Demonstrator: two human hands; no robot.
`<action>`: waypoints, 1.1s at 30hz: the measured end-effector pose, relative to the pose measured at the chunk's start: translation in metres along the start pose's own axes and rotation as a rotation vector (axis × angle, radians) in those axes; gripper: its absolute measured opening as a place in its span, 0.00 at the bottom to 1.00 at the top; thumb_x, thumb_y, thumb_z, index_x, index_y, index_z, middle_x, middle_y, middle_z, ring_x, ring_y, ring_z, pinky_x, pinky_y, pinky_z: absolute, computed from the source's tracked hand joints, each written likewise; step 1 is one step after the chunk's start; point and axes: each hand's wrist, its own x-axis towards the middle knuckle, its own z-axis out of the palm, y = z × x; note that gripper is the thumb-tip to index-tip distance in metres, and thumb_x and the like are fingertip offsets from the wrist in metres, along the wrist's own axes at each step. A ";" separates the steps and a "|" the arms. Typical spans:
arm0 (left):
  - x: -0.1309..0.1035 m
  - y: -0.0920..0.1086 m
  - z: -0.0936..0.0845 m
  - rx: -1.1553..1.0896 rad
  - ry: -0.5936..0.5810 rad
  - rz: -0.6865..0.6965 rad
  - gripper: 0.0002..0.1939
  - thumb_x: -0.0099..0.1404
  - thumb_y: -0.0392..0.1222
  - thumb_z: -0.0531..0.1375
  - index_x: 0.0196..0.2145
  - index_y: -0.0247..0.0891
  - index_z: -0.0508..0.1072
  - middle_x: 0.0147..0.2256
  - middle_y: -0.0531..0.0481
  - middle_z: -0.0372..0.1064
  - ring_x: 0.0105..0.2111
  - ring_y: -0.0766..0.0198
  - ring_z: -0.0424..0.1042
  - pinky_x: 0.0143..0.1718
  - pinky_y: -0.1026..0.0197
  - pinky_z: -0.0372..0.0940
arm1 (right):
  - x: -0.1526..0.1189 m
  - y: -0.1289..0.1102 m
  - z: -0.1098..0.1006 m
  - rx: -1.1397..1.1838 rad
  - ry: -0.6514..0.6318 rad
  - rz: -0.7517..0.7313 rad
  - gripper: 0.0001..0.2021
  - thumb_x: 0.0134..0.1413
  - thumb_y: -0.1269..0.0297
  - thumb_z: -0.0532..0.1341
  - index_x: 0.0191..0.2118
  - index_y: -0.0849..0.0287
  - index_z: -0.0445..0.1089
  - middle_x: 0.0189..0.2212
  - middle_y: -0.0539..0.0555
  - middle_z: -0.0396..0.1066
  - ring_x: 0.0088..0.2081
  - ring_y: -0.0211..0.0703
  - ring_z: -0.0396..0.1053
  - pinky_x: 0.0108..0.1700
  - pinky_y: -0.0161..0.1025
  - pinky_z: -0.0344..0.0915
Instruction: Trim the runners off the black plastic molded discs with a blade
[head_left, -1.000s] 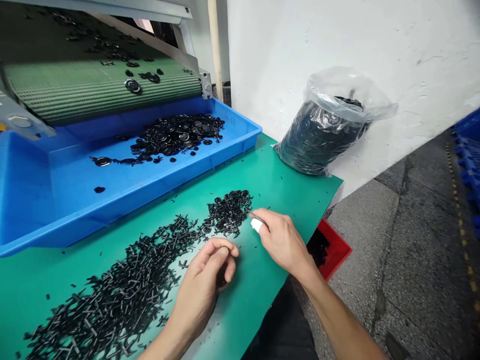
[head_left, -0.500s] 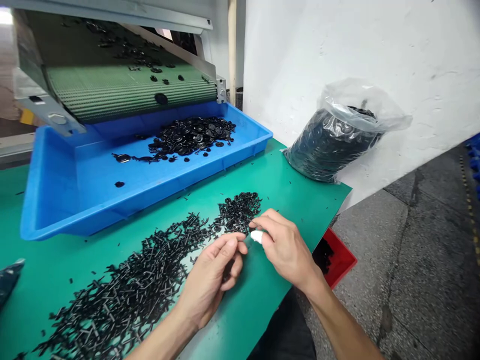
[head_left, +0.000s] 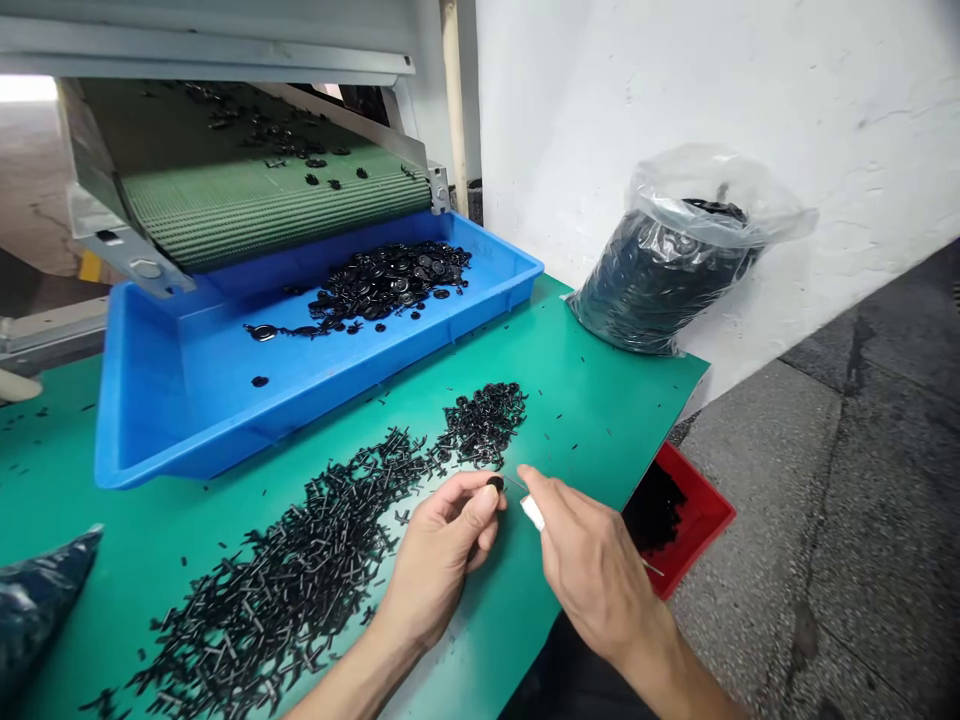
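Your left hand pinches a small round black piece between thumb and fingertip, and your right hand closes on a slender rod. The round piece lies just left of your right fingertips. The rod's long axis bridges the narrow gap, slanting slightly down toward your right hand; whether its tip touches the piece or only overlaps it from this angle, you cannot tell. A matte white wrap covers one right fingertip.

Beyond your hands, a compact heap of small black parts sits on the smooth green tabletop, nearly joined to a long bank of thin, branching black sprues beside your left forearm. Behind them, the shallow blue plastic tray holds glossy black discs under the ribbed green conveyor belt. A crinkled clear plastic bag, full of dark pieces, leans at the white wall; the red bin sits below the table edge, nearer your right hand.
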 end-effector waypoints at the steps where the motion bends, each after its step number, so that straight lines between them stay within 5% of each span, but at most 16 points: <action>1: 0.000 0.000 0.000 -0.001 0.011 0.003 0.14 0.59 0.48 0.67 0.38 0.36 0.75 0.26 0.52 0.66 0.20 0.73 0.53 0.18 0.69 0.45 | -0.003 -0.001 0.003 -0.022 0.013 -0.005 0.20 0.62 0.78 0.46 0.55 0.64 0.66 0.34 0.57 0.73 0.35 0.47 0.71 0.36 0.42 0.69; 25: -0.003 -0.006 -0.001 0.240 0.104 0.083 0.15 0.62 0.53 0.64 0.38 0.39 0.71 0.18 0.60 0.59 0.19 0.71 0.53 0.20 0.68 0.48 | -0.006 -0.028 0.020 -0.134 0.046 0.091 0.14 0.61 0.77 0.51 0.49 0.63 0.68 0.32 0.55 0.71 0.32 0.47 0.70 0.32 0.41 0.60; 33: -0.005 -0.002 -0.001 0.446 0.078 0.161 0.15 0.66 0.54 0.59 0.38 0.39 0.70 0.18 0.60 0.57 0.20 0.70 0.53 0.21 0.66 0.49 | 0.012 -0.003 -0.001 0.270 -0.252 0.235 0.12 0.57 0.77 0.50 0.29 0.56 0.66 0.21 0.46 0.67 0.26 0.36 0.62 0.29 0.34 0.51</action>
